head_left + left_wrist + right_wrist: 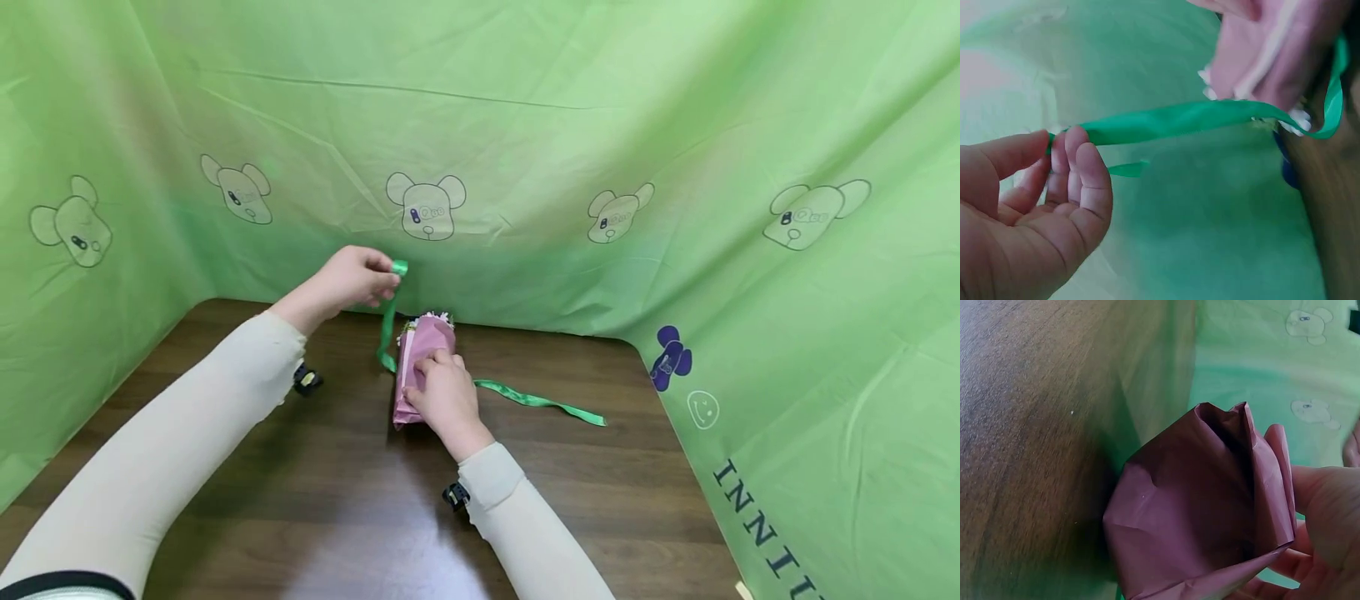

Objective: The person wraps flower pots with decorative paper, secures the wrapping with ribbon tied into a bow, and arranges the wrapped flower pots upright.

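Observation:
Near the back of the table lies a small bouquet [430,335] in pink wrapping paper, with white and yellowish bits showing at its far end. My right hand [448,397] holds it from above, thumb toward its left side. In the right wrist view, the folded bottom end of the pink paper [1179,506] faces the camera beside the hand. Raised to the left of the bouquet, my left hand [358,277] pinches one end of a green ribbon [1166,122] between thumb and fingers. That ribbon runs down to the bouquet; its other length [536,401] lies out to the right.
A brown wooden table [360,517] carries everything. Green cloth [525,125] printed with mouse heads rises at the back and both sides, close behind the bouquet. Small black devices sit at both wrists.

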`<state>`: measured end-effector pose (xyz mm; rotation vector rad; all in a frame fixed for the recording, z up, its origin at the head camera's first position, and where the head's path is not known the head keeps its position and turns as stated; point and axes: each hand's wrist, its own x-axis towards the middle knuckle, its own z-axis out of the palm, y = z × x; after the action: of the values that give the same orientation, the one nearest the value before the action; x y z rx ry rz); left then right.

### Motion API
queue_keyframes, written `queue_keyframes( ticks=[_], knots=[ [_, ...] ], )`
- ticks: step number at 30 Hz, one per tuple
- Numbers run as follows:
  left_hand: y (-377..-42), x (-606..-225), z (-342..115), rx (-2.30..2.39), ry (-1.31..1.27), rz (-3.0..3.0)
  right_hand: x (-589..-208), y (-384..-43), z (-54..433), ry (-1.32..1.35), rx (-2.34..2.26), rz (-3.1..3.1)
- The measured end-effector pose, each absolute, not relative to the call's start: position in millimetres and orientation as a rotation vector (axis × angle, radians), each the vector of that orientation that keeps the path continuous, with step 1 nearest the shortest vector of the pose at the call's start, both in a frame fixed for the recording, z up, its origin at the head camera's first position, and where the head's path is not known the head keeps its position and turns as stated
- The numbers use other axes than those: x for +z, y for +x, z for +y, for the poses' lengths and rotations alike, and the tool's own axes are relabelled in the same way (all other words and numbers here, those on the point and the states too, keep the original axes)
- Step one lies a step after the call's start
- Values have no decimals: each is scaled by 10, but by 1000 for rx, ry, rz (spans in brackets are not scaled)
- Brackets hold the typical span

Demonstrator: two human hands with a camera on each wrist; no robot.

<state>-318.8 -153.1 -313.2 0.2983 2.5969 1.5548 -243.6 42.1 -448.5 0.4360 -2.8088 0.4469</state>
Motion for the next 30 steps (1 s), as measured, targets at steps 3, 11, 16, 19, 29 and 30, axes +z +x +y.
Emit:
queue_keyframes(
  ticks=[3,11,16,19,29,30],
  knots=[
    [-3240,-3025,-1274,1552,381,2581,-4497,-2443,418,435,427,-2815],
    [-3325,-2914,-731,1427,537,2554,-4468,-2424,405,436,450,-2837],
    [-3346,-2945,-477,1229,749,2534,-4460,-2424,385,445,436,-2832],
    [-3369,-3004,-375,1122,856,2509,-4469,-2416,379,450,415,-2837],
    [-3273,-3433,-673,687,872,2768,-4491,-2446,459,463,462,-2789],
    [-3256,-3510,-737,677,857,2770,-4489,-2457,472,459,476,-2789]
  ],
)
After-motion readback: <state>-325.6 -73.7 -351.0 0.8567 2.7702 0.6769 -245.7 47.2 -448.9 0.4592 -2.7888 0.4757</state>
